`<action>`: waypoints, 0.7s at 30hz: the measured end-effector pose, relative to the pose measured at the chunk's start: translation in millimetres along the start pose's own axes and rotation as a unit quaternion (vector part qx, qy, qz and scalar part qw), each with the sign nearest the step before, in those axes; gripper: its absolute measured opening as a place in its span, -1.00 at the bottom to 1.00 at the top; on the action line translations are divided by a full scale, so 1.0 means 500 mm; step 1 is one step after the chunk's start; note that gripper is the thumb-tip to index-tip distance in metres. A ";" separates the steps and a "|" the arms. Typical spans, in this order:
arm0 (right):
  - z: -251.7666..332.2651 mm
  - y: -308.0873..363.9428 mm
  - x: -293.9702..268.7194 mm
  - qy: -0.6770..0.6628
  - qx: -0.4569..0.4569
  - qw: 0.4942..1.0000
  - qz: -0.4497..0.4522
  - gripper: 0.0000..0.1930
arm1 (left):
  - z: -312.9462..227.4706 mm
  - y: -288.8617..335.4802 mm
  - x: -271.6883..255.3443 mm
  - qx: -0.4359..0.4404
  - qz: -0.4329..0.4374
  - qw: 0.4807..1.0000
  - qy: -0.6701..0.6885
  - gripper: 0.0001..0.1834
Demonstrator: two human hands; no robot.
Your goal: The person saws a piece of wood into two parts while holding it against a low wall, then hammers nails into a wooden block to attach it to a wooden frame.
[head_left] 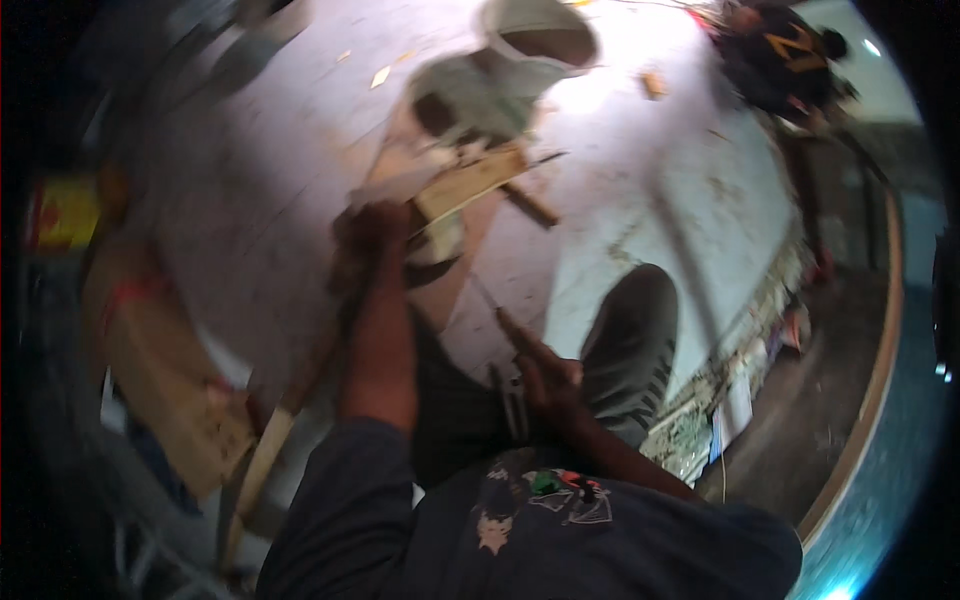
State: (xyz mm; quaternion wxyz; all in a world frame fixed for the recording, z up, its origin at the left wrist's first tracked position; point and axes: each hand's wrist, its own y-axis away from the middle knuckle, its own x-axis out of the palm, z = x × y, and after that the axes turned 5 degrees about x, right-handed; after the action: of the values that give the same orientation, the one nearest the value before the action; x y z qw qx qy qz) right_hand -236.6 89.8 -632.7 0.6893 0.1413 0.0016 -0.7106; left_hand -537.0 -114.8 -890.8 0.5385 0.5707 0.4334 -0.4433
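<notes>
My left hand (372,228), blurred, is closed at the near left end of a pale wooden block (472,184). A thin dark rod sticks out past the block's far right end. Beneath the block sits a whitish rounded thing (443,240), partly hidden. Lower and to the right, my right hand (550,384) grips a tool with a wooden handle (517,331). Its thin shaft points up and left toward the block; blur hides the tip, so its kind is unclear. A short wooden stick (531,204) lies just right of the block.
Two pale buckets (545,48) (470,100) lie beyond the block. A cardboard box (175,370) and a long wooden pole (265,465) are on my left. Another person (785,60) is at the far right. Rubble (690,430) lines the floor's right edge. Wood scraps lie about.
</notes>
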 end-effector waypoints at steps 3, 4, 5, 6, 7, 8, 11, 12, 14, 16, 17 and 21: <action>-0.049 -0.145 0.034 0.121 0.016 0.992 -0.028 -0.51 | -0.084 0.004 0.062 -0.113 -0.092 0.986 0.075 -0.59; -0.047 -0.242 0.067 0.109 0.011 0.993 -0.042 -0.54 | -0.069 -0.018 0.067 -0.152 -0.125 0.976 0.097 -0.59; -0.040 -0.336 0.097 0.096 0.005 0.994 -0.058 -0.57 | -0.056 -0.055 0.060 -0.163 -0.112 0.975 0.100 -0.59; 0.009 -0.359 0.140 0.052 -0.032 0.998 -0.034 -0.56 | 0.015 -0.069 0.063 -0.186 -0.100 0.974 0.088 -0.58; 0.000 -0.321 0.163 0.097 -0.038 0.994 -0.021 -0.55 | 0.075 -0.045 0.076 -0.176 -0.192 0.964 0.048 -0.59; -0.053 -0.255 0.144 0.155 -0.038 0.987 -0.014 -0.53 | 0.083 -0.021 0.065 -0.178 -0.182 0.966 0.050 -0.60; -0.029 -0.027 0.021 0.110 -0.030 0.993 -0.044 -0.47 | -0.065 0.054 0.006 -0.156 -0.060 0.979 0.115 -0.64; -0.034 -0.024 0.010 0.084 -0.074 0.991 -0.074 -0.48 | -0.095 0.059 -0.035 -0.154 -0.049 0.979 0.127 -0.65; -0.068 -0.090 0.031 0.182 -0.168 0.964 -0.092 -0.52 | -0.094 0.059 -0.059 -0.163 -0.066 0.977 0.124 -0.67; -0.152 -0.291 0.035 0.349 -0.085 0.930 -0.080 -0.59 | -0.164 0.029 -0.057 -0.137 -0.121 0.973 0.139 -0.67; -0.043 -0.376 0.086 0.070 -0.035 0.994 -0.073 -0.59 | -0.132 0.007 -0.039 -0.140 -0.144 0.971 0.130 -0.66; -0.027 -0.240 0.121 0.143 -0.017 0.990 -0.016 -0.58 | 0.056 0.007 0.037 -0.160 -0.200 0.964 0.076 -0.63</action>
State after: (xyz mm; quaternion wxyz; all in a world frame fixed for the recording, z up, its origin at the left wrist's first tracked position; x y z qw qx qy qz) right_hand -352.2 39.5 -681.3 0.6729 0.2295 0.1140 -0.6940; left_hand -530.5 -142.6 -908.8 0.4887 0.4109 0.6434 -0.4224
